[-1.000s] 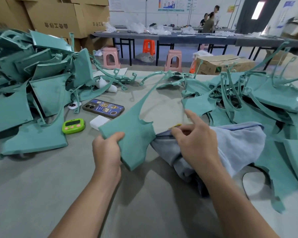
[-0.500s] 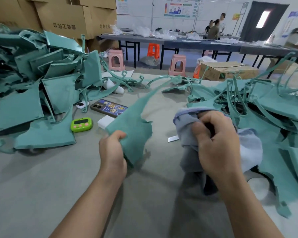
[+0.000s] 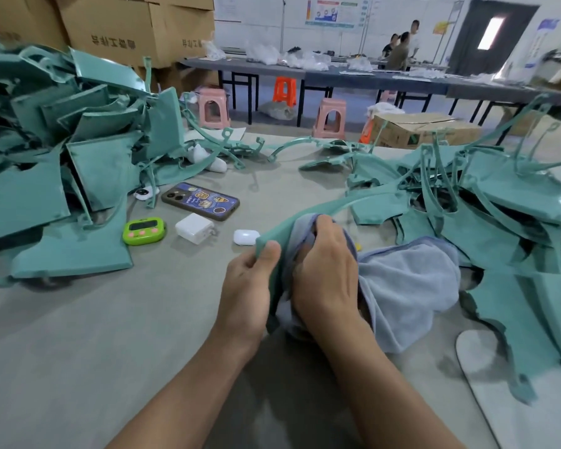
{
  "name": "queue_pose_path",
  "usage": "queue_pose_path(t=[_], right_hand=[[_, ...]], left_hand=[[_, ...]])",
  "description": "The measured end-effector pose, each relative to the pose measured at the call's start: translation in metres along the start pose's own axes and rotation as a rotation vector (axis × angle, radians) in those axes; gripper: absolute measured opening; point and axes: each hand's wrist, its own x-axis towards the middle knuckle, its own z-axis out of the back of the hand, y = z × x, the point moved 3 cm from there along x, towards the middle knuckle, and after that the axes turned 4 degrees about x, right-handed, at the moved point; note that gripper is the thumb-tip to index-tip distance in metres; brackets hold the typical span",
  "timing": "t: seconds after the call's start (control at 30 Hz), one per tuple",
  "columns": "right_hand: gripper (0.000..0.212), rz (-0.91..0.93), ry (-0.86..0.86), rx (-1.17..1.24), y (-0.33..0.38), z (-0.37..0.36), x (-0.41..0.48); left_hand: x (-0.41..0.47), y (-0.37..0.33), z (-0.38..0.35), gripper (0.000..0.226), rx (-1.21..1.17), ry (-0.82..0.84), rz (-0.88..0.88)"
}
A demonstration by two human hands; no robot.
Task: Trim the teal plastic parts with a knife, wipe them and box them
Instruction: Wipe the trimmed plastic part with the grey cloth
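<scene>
My left hand (image 3: 250, 280) pinches the near end of a teal plastic part (image 3: 324, 207), whose thin curved arm runs up and right over the table. My right hand (image 3: 326, 273) grips a grey-blue cloth (image 3: 408, 286) and presses it against the part right beside my left hand. The rest of the cloth lies bunched on the table to the right. Piles of teal parts lie at the left (image 3: 62, 163) and at the right (image 3: 499, 215). No knife is visible.
A phone (image 3: 201, 200), a green timer (image 3: 143, 231), a white charger (image 3: 194, 227) and an earbud case (image 3: 246, 237) lie on the grey table (image 3: 78, 351) between the piles. Cardboard boxes (image 3: 127, 27) stand behind; stools and people are at far tables.
My right hand lifted the cloth off the table and brought it left onto the part. The two hands now sit side by side. The part turned flatter, its arm pointing right.
</scene>
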Motion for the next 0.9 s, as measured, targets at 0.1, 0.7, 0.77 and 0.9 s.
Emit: queue_pose_path(t=[0.1,0.7,0.77,0.9], right_hand=[[0.01,-0.056,-0.024,0.08,0.006,-0.002,-0.005],[0.018,-0.061,-0.06,-0.159,-0.012,0.016,0.067],[0.019,-0.176,-0.066,-0.213,-0.028,0.029,0.085],[0.016,-0.404,-0.178,-0.243,-0.066,0.065,0.102]], left_hand=[[0.002,0.0,0.006,0.03,0.124,-0.036,-0.054],[-0.012,-0.015,0.01,0.041,0.667,-0.178,-0.458],[-0.02,-0.016,0.011,0.032,0.723,-0.148,-0.542],[-0.025,-0.023,0.015,0.016,0.792,-0.168,-0.685]])
